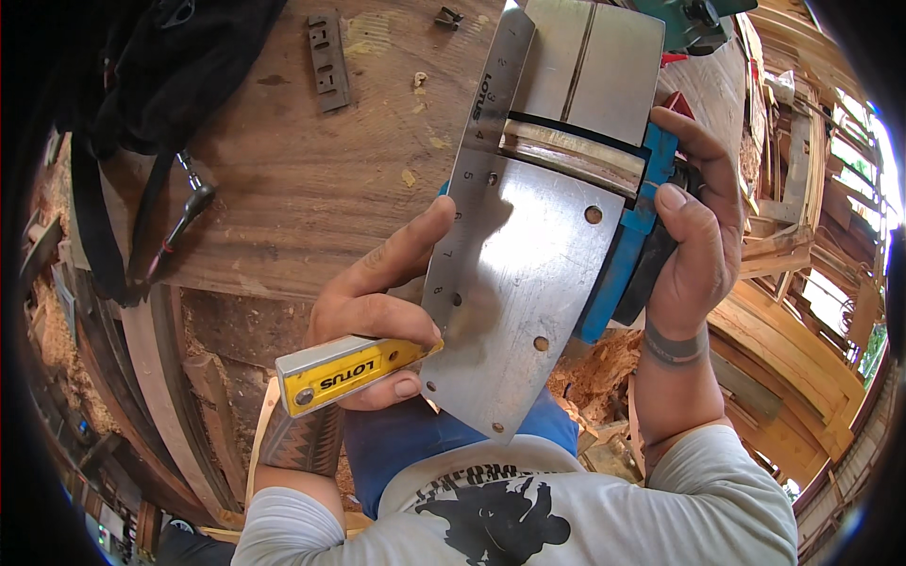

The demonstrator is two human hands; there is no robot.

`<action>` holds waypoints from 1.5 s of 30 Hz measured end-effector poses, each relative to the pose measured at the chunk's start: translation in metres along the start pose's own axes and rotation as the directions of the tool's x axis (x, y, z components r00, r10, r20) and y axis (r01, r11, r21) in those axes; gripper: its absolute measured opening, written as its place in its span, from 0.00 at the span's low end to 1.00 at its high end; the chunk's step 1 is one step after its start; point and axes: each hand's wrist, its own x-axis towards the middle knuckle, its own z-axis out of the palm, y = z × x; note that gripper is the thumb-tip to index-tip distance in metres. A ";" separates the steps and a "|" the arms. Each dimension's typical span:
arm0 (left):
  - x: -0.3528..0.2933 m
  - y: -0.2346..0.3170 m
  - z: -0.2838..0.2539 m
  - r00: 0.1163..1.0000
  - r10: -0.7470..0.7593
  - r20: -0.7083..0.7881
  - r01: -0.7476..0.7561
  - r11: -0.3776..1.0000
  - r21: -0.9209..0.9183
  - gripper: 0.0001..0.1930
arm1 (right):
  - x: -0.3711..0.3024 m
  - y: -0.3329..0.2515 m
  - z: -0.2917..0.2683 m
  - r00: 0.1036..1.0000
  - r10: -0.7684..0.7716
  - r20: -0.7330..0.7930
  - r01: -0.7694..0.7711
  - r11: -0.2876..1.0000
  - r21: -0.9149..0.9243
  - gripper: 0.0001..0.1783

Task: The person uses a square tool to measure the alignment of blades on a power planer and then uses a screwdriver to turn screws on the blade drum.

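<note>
Over the near edge of the wooden worktop (283,189), the electric planer (538,255) is flipped sole-up, with the right hand (694,245) clenched around its blue and black body on the right side, thumb on the blue edge. Left hand (377,321) is grasping the yellow handle of a try square (344,373), index finger stretched along the steel blade (472,179), which lies flat on the planer's shiny sole along its left side. Farther left on the worktop sits a black bag (160,66) with straps hanging off the edge, contents hidden, and a small metal plate (328,58) lies toward the far side.
</note>
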 end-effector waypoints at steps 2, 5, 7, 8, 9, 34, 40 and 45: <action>-0.001 0.001 0.001 1.000 -0.008 -0.007 0.008 1.000 -0.008 0.13 | 0.000 0.000 0.000 1.000 0.003 -0.006 -0.003 1.000 0.005 0.28; -0.001 0.002 0.001 0.999 -0.036 -0.012 0.036 0.999 0.001 0.13 | 0.001 0.000 0.000 1.000 -0.006 -0.006 0.006 1.000 -0.004 0.28; 0.000 0.002 0.001 0.999 -0.039 -0.004 0.039 0.999 0.015 0.13 | 0.001 0.001 0.001 1.000 -0.015 -0.008 0.015 1.000 0.005 0.28; -0.001 0.002 0.001 0.999 -0.040 -0.002 0.040 0.999 0.020 0.13 | 0.001 0.001 0.001 1.000 -0.018 -0.009 0.018 1.000 0.012 0.28; -0.002 0.001 0.001 0.999 -0.038 -0.009 0.038 0.999 0.015 0.13 | 0.001 0.002 0.002 1.000 -0.021 -0.009 0.021 1.000 0.019 0.28; 0.004 0.006 -0.001 0.999 -0.016 0.041 0.014 0.999 0.047 0.14 | 0.001 0.002 -0.002 1.000 -0.004 0.011 0.003 1.000 0.008 0.24; 0.003 0.005 0.000 1.000 -0.016 0.023 0.015 0.999 0.043 0.14 | 0.000 0.003 -0.001 1.000 -0.002 -0.005 0.002 1.000 0.008 0.23; 0.003 0.005 0.000 1.000 -0.017 0.027 0.015 0.999 0.045 0.14 | 0.001 0.002 0.001 1.000 0.001 -0.010 0.000 1.000 0.007 0.23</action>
